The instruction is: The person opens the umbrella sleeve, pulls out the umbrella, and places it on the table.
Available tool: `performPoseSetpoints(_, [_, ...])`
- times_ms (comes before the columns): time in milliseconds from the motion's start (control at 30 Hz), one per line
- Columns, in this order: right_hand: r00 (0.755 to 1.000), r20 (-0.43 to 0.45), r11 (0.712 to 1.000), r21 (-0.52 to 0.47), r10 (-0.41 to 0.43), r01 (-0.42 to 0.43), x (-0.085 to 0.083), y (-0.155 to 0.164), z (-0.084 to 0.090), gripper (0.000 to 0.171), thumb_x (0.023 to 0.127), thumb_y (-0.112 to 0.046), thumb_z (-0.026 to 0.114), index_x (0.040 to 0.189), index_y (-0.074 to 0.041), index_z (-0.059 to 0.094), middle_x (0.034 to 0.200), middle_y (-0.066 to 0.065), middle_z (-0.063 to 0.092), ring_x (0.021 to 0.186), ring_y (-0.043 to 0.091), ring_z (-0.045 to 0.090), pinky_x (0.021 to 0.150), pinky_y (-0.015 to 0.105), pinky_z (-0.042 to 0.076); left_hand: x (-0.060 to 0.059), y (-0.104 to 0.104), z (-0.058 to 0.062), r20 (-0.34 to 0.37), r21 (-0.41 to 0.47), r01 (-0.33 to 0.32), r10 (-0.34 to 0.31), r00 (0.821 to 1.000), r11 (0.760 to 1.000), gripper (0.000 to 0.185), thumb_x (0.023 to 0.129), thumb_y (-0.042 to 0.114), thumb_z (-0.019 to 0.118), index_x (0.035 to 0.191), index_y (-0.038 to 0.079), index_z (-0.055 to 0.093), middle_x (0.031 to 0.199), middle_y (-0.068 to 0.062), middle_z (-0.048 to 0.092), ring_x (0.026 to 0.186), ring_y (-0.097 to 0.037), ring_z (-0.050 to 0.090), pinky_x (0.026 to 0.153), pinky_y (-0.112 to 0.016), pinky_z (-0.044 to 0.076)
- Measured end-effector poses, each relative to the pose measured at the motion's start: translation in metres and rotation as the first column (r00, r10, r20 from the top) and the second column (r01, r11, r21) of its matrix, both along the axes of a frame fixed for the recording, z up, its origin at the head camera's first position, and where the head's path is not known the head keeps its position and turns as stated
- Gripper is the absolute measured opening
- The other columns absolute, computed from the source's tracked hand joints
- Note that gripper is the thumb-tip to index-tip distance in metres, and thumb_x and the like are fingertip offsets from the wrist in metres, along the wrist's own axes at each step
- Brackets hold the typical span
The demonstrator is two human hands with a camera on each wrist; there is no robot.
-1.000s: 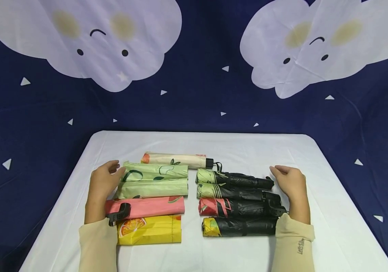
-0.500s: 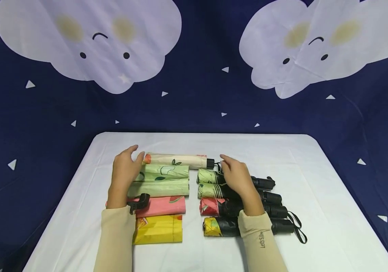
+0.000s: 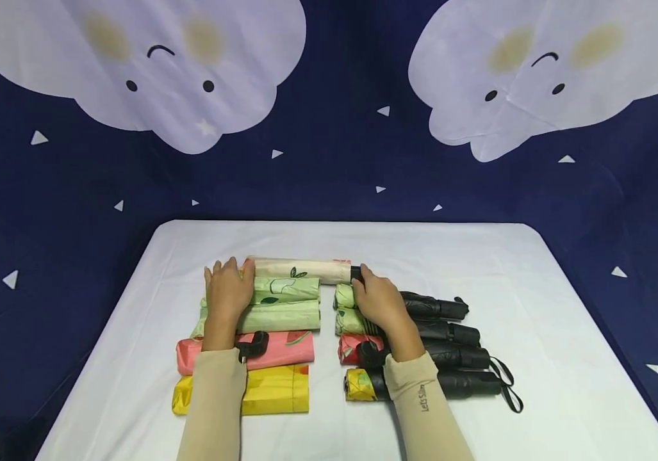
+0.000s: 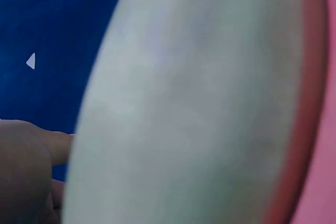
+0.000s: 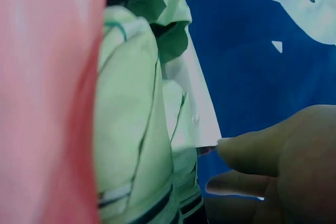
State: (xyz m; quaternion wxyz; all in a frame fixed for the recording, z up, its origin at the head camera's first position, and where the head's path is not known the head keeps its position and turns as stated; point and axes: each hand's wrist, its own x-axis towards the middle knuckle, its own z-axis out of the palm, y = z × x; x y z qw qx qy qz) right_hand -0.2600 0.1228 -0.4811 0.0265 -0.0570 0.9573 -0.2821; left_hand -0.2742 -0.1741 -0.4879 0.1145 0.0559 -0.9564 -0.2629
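hands (image 3: 227, 291) (image 3: 376, 299) hide cream umbrella (image 3: 300, 271) ends

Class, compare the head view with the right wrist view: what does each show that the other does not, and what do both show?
Only the head view shows the whole white table, the left hand at one end of the cream umbrella, the pink sleeve, the yellow sleeve and the cloud backdrop in full.

Only the right wrist view shows, close up, the folds of the green umbrella fabric just beside the fingers.

Both show the right hand, green umbrellas and the dark blue backdrop.
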Motion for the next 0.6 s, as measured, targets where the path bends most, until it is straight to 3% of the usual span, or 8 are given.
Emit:
performPoseSetpoints(233, [0.999,0.048,0.999,0.037,0.003,-0.005,0.004,-0.003,-0.011,0.056,0.1,-0.036,0.038,0.142,0.001,0.035,0.131,0.022,0.05,0.116,0.039,0.05,0.094,0.053,0.04,0.007,0.0,-0.011,0.087,-0.039,0.012,-0.008,0.996,0.999,0.056,0.1,0.038,0.035,0.115,-0.009,0.059,0.118,-0.029,0.056,0.125,-0.048,0.034,0.108,-0.059,0.006])
performPoseSetpoints(367, [1.0,0.023,1.0,0.011,0.017,-0.017,0.001,-0.006,-0.013,0.057,0.1,-0.037,0.039,0.142,0.002,0.034,0.13,0.023,0.05,0.116,0.04,0.05,0.094,0.053,0.04,0.004,-0.002,-0.01,0.061,-0.041,0.014,-0.012,0.998,0.999,0.056,0.1,0.039,0.036,0.114,-0.01,0.06,0.117,-0.029,0.057,0.124,-0.048,0.036,0.108,-0.058,0.006])
performPoseSetpoints(600, [0.999,0.036,0.998,-0.043,-0.032,0.034,-0.004,0.0,-0.012,0.058,0.099,-0.037,0.039,0.142,0.001,0.034,0.134,0.022,0.047,0.122,0.039,0.044,0.099,0.052,0.036,-0.004,0.003,-0.005,0.053,0.021,0.045,-0.046,0.998,0.999,0.056,0.099,0.039,0.038,0.121,-0.01,0.055,0.117,-0.029,0.057,0.121,-0.045,0.042,0.11,-0.055,0.006])
